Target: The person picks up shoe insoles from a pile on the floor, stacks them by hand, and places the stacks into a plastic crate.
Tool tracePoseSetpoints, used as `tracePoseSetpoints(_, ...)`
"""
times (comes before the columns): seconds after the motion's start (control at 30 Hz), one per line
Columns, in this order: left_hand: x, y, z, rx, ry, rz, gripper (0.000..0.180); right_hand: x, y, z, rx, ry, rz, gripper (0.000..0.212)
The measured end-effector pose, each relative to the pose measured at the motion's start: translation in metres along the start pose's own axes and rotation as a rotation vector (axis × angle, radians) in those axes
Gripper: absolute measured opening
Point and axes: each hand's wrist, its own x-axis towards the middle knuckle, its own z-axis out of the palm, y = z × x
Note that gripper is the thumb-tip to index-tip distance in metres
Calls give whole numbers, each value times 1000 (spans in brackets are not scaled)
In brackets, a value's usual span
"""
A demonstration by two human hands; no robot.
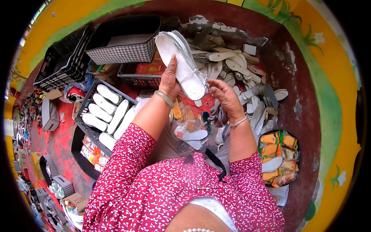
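A: When I check the head view, my first item is the left hand [170, 78]. What is its state?

B: I read it as clamped on a stack of insoles [181, 63], thumb across the white front face. The stack is held up in front of the body, tilted, wide end at upper left, narrow end at lower right.

A: And the right hand [227, 97]?

B: Fingers bent, positioned at the narrow end of the stack. I cannot tell whether they pinch its edge. A metal bangle [239, 121] circles that wrist.

A: I need the left side.

B: A dark crate [89, 133] contains white insoles [101, 112]. Beyond it, a checked box [123, 53] sits beside black crates [63, 62].

A: Right side?

B: I see a loose pile of insoles [236, 65] beyond the right hand. Nearer the body are yellow-orange packets [270, 150]; one pale insole [272, 165] lies on them.
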Motion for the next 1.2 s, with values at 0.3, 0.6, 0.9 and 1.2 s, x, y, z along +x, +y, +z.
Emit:
tracePoseSetpoints(0.3, -8, -11, 8, 89, -99, -185, 43, 2, 8, 9, -574, 248, -306, 21)
tracePoseSetpoints(0.6, 2, -6, 4, 117, 9, -69, 38, 2, -3, 3, -888, 190, -553, 7)
tracePoseSetpoints(0.9, 6, -6, 1, 286, 43, -64, 36, 1, -2, -10, -809, 104, -401, 16)
tracePoseSetpoints(1.2, -11, -17, 17, 691, -87, -258, 35, 23, 6, -17, 54, 127, -48, 50)
